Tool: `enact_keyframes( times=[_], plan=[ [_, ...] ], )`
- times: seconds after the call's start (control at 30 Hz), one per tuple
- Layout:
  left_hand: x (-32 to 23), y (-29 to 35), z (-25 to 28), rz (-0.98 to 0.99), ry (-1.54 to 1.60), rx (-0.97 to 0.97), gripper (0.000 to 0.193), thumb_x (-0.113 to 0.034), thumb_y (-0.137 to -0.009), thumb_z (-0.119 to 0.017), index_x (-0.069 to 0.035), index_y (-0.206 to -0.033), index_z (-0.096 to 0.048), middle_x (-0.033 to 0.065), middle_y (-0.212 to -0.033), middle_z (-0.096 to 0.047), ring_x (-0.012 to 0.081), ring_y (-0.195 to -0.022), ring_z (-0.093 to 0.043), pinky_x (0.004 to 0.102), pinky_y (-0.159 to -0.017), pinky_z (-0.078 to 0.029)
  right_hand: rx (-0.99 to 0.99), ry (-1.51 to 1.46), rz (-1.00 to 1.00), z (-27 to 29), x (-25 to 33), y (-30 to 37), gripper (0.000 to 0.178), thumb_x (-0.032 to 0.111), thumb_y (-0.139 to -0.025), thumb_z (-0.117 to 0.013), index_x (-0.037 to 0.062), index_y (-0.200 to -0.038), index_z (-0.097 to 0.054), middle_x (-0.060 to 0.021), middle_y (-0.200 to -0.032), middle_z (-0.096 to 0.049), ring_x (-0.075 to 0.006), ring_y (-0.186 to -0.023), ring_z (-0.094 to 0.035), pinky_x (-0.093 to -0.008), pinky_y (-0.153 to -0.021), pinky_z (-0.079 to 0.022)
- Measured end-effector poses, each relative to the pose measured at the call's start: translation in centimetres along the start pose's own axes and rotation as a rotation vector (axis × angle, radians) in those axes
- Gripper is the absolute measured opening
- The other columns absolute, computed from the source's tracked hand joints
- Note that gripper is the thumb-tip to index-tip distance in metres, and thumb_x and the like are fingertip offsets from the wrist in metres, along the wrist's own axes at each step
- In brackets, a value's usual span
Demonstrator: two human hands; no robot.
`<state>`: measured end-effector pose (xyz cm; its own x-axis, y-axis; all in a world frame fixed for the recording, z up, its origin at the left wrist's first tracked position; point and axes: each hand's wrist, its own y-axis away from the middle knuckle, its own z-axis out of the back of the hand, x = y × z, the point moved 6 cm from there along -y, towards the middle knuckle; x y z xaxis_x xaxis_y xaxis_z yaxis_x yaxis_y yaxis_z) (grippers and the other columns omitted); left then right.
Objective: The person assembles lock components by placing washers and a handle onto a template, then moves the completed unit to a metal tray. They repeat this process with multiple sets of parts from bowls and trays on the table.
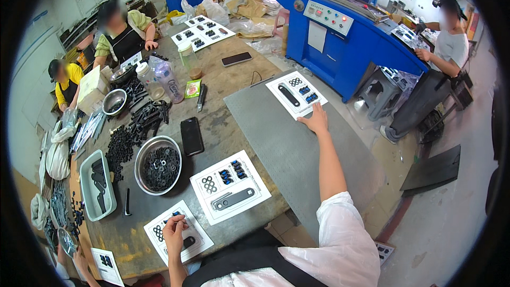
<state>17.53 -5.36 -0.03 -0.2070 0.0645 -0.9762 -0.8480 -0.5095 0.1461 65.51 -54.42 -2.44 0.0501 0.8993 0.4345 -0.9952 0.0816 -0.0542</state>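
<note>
My left hand (174,232) is over a white printed card (204,243) at the table's near edge. Its fingertips are pinched together beside a small blue-black part; whatever is between them is hidden. Black rings and a dark elongated piece show on that card. My right hand (317,120) reaches to the near edge of another white card (273,86) on a grey board (313,154), thumb and fingers apart, gripping nothing visible. On that card are black rings, a long black piece and blue-black parts. Between my hands lies a third card (255,166) with rings, dark parts and a long grey piece.
A metal bowl (139,167) of black rings, a black phone (192,136) and a pale green tray (110,202) stand left. Beyond are piles of black parts (151,118), bottles (169,82) and a cutter (201,98). Co-workers are around; a blue machine (340,48) stands far right.
</note>
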Motion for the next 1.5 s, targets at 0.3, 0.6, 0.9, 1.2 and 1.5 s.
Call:
enact_keyframes(
  times=[0.3, 0.6, 0.9, 1.2, 1.5],
  plan=[
    [-0.4, -1.5, -2.5, 0.019, -0.045, 0.049, 0.017, -0.002, -0.099, -0.055, 0.000, -0.110, -0.068, 0.0032, -0.092, -0.066, 0.0101, -0.079, -0.062, 0.0235, -0.073, -0.050, -0.023, -0.011, 0.040, 0.5, 0.4, -0.1, 0.115, 0.059, -0.069, -0.084, -0.0049, -0.151, -0.036, -0.0230, -0.160, -0.030, -0.0305, -0.150, -0.027, -0.0445, -0.124, -0.021],
    [-1.4, -2.3, -4.1, -0.004, -0.071, 0.069, 0.018, 0.000, -0.098, -0.055, 0.002, -0.109, -0.069, 0.0045, -0.092, -0.067, 0.0105, -0.079, -0.063, 0.0235, -0.074, -0.050, -0.051, -0.039, 0.020, 0.7, 1.1, 0.2, 0.112, 0.056, -0.068, -0.086, -0.0041, -0.150, -0.039, -0.0236, -0.160, -0.031, -0.0326, -0.150, -0.028, -0.0433, -0.123, -0.023],
    [-0.9, -3.4, -4.2, -0.011, -0.058, 0.096, 0.016, -0.004, -0.100, -0.056, 0.002, -0.110, -0.068, 0.0043, -0.092, -0.067, 0.0107, -0.079, -0.063, 0.0239, -0.074, -0.050, -0.030, -0.067, 0.017, 1.3, 1.8, 0.7, 0.113, 0.056, -0.067, -0.087, -0.0035, -0.150, -0.038, -0.0226, -0.160, -0.032, -0.0311, -0.150, -0.027, -0.0446, -0.124, -0.021],
    [-1.2, -4.2, -4.5, -0.029, -0.072, 0.127, 0.017, -0.007, -0.101, -0.057, 0.002, -0.111, -0.068, 0.0050, -0.094, -0.067, 0.0120, -0.080, -0.064, 0.0254, -0.075, -0.051, -0.091, -0.054, 0.004, 0.3, 1.3, 0.6, 0.114, 0.061, -0.067, -0.085, -0.0007, -0.151, -0.038, -0.0208, -0.160, -0.031, -0.0309, -0.150, -0.026, -0.0435, -0.125, -0.019],
    [-1.4, -3.7, -5.3, -0.034, -0.087, 0.112, 0.017, -0.006, -0.099, -0.059, 0.001, -0.112, -0.067, 0.0038, -0.090, -0.066, 0.0122, -0.080, -0.063, 0.0260, -0.074, -0.051, -0.091, -0.084, 0.003, -0.3, 1.5, 0.3, 0.111, 0.060, -0.067, -0.085, 0.0025, -0.151, -0.040, -0.0206, -0.160, -0.029, -0.0344, -0.149, -0.027, -0.0446, -0.123, -0.022]
  ],
)
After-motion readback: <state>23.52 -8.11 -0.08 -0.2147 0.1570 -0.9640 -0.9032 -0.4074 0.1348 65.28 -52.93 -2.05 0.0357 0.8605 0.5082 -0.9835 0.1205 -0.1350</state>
